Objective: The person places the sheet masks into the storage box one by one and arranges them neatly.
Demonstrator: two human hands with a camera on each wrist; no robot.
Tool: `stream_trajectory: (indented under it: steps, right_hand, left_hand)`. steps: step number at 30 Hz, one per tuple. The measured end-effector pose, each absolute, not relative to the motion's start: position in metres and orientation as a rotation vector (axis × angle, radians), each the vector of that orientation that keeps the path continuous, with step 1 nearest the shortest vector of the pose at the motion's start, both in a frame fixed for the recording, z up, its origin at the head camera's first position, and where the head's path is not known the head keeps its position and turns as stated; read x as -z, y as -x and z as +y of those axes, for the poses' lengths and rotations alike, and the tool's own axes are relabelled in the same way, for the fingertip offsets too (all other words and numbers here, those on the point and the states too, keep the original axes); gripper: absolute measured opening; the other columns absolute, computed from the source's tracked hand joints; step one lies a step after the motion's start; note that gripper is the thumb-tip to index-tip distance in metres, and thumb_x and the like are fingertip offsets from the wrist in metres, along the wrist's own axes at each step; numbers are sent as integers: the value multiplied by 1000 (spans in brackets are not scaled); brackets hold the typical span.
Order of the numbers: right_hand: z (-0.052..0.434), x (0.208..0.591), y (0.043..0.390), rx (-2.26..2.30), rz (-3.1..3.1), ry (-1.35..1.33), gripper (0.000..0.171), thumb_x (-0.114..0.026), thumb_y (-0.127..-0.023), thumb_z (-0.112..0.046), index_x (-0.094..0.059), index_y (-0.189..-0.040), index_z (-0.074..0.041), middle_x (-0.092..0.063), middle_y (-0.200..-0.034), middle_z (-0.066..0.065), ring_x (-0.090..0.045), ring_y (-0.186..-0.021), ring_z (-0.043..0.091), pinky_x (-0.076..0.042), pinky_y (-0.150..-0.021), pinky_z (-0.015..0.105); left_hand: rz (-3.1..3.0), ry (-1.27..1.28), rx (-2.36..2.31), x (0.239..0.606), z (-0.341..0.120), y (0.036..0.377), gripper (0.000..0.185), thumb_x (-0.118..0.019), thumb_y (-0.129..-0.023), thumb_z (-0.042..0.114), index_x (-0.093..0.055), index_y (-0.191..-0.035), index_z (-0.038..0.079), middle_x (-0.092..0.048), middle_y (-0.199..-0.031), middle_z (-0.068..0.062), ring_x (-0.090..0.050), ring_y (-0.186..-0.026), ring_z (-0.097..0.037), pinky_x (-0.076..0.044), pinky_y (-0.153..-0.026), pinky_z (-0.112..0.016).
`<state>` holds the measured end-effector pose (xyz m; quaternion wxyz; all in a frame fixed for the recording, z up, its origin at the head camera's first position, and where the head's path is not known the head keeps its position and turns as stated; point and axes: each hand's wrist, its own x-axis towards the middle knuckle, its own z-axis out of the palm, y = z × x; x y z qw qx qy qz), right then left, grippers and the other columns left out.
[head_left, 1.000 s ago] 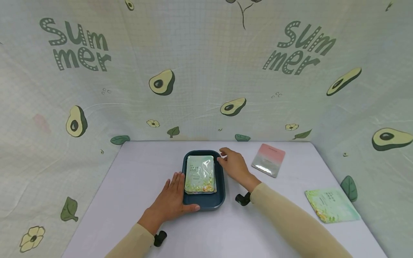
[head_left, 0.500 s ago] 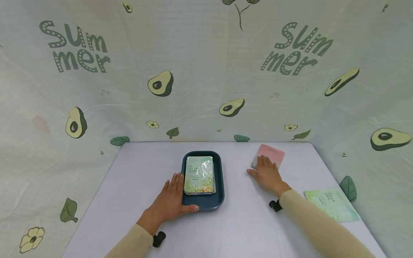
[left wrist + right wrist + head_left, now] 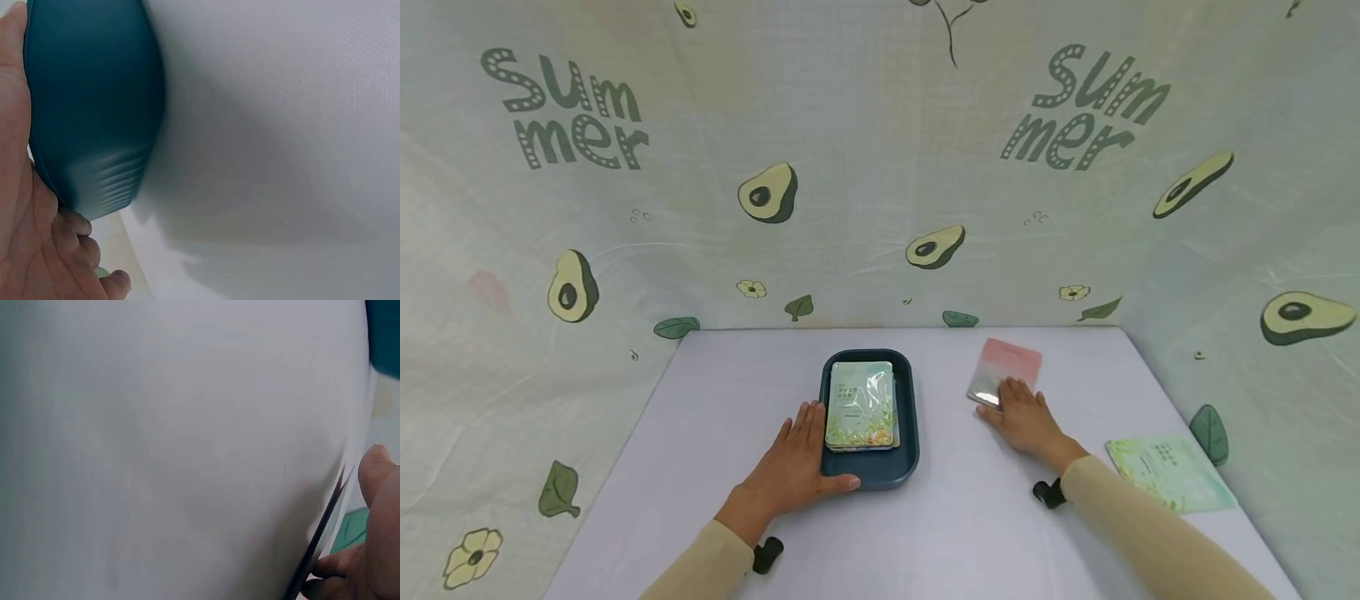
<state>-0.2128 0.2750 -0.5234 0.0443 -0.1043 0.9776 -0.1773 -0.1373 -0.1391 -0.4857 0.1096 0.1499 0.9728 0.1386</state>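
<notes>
Two hands are at work on the white table (image 3: 715, 417). The right hand (image 3: 1021, 419) lies flat, fingers spread, on the near edge of the pink packet (image 3: 1004, 371), pressing it down rather than pinching it; the right wrist view shows the packet's thin edge lifted against the thumb (image 3: 377, 481), so the hand seems to be sliding or tipping it for a hold. A second ago this hand was at the far right rim of the tray (image 3: 910, 442); half a second ago it reached the packet, and now the packet sits a little nearer and further left than it did, dragged toward the tray. The left hand (image 3: 790, 471) has not moved: palm flat on the table, fingers straight along the tray's left wall, thumb against its near wall, steadying it. Green packets (image 3: 862, 406) lie stacked in the tray. One more green packet (image 3: 1168, 486) lies at the near right, well apart. By my judgement the pink packet is being brought to the stack and is not yet lifted.
</notes>
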Motion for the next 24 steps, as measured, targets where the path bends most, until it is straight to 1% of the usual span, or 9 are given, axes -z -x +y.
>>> stream_trajectory:
  steps: [1,4,10,13,14,18,21,24]
  right_hand:
    - [272,523,210,546,2984,334,82,-52,-109,-49,-34,-155,17,-32,-162,39,-26,-153,58,-20,-119,79]
    - [261,524,200,549,2982,371,81,-55,-109,-47,-36,-154,17,-34,-162,38,-28,-153,57,-21,-119,79]
    - [242,523,177,558,2959,442,80,-60,-107,-44,-38,-154,16,-36,-162,37,-30,-153,57,-25,-119,77]
    - [236,518,174,599,2935,455,75,-63,-106,-42,-44,-151,15,-40,-160,36,-35,-151,55,-28,-118,75]
    - [236,516,175,609,2932,457,72,-64,-106,-41,-48,-149,13,-42,-159,35,-36,-150,54,-30,-119,74]
    - [248,508,197,627,2967,415,70,-70,-102,-39,-49,-149,9,-45,-157,33,-41,-145,55,-35,-117,70]
    - [265,510,222,538,3019,364,85,-76,-97,-45,-42,-156,6,-46,-153,33,-41,-140,57,-38,-114,71]
    - [280,514,245,400,3027,354,101,-80,-89,-58,-38,-159,1,-46,-149,32,-41,-135,55,-40,-112,70]
  left_hand:
    - [2859,-444,-398,486,-139,137,135,-59,-83,89,-8,-168,-2,-10,-176,-21,-7,-165,-37,-18,-131,-59]
    - [2866,-473,-424,486,-139,139,133,-63,-84,86,-11,-167,-4,-13,-175,-23,-10,-164,-39,-20,-130,-61]
    - [2869,-498,-406,487,-139,143,132,-64,-85,84,-10,-167,-4,-12,-175,-24,-9,-164,-39,-20,-130,-61]
    - [2864,-509,-416,485,-140,145,132,-66,-85,82,-10,-167,-4,-12,-175,-24,-9,-164,-39,-21,-129,-61]
    - [2862,-517,-432,485,-141,145,131,-67,-85,81,-10,-167,-5,-13,-175,-25,-9,-164,-39,-21,-129,-61]
    - [2854,-535,-447,484,-142,148,131,-69,-85,79,-10,-167,-4,-13,-175,-25,-10,-164,-39,-21,-129,-61]
    - [2847,-523,-439,485,-143,150,132,-68,-85,80,-8,-168,-2,-12,-176,-22,-9,-165,-37,-19,-130,-59]
    - [2840,-512,-440,488,-144,152,133,-68,-84,82,-7,-168,-1,-11,-176,-21,-8,-165,-36,-18,-131,-58]
